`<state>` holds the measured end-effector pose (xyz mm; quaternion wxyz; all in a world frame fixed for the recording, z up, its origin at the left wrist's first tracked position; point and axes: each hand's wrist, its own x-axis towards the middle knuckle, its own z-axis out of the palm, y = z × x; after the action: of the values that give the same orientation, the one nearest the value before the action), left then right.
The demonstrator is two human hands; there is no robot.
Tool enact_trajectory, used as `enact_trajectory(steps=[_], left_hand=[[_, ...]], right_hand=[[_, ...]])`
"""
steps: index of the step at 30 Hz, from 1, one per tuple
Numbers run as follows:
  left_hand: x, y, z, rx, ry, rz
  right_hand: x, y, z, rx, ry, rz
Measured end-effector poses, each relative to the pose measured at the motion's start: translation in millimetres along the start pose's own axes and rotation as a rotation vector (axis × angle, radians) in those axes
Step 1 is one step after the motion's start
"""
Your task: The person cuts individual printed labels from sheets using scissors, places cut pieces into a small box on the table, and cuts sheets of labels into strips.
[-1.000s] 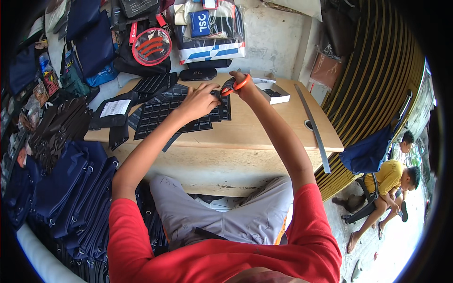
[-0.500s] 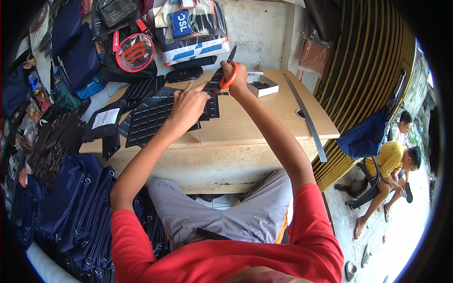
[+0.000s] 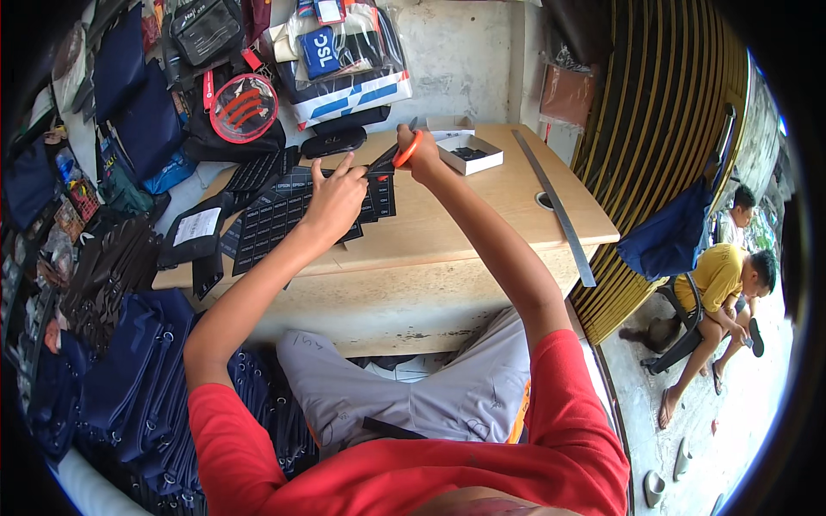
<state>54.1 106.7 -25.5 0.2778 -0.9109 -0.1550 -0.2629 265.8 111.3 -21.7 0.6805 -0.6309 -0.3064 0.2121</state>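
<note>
My right hand (image 3: 420, 155) is closed round orange-handled scissors (image 3: 407, 150) above the desk; a bit of grey blade shows past the fingers. Just left of it is a dark narrow piece (image 3: 383, 162), partly hidden between the hands. My left hand (image 3: 337, 199) reaches over a black sheet of printed labels (image 3: 274, 215). Its thumb and forefinger close together at the sheet's upper right part while its other fingers are raised. More black label sheets (image 3: 260, 172) lie overlapped to the left.
On the desk (image 3: 465, 215) stand an open white box (image 3: 473, 159) with dark pieces and a long metal ruler (image 3: 555, 211). A black case (image 3: 334, 143) lies at the back. Navy bags (image 3: 138, 370) are piled at left. Two people (image 3: 718, 279) sit at right.
My right hand has lowered slightly and moved left with the scissors, whose blade shows less now. My left hand has shifted a little down and left. The view has tilted slightly.
</note>
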Motion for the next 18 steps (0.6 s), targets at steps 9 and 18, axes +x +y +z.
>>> enact_trajectory(steps=[9, 18], left_hand=[[4.4, -2.7, -8.5, 0.005, -0.029, -0.003], [-3.3, 13.6, -42.4, 0.027, 0.111, 0.116]], right_hand=[[-23.7, -22.6, -11.6, 0.064, -0.077, 0.059], [-89.4, 2.1, -30.3, 0.849, -0.06, -0.234]])
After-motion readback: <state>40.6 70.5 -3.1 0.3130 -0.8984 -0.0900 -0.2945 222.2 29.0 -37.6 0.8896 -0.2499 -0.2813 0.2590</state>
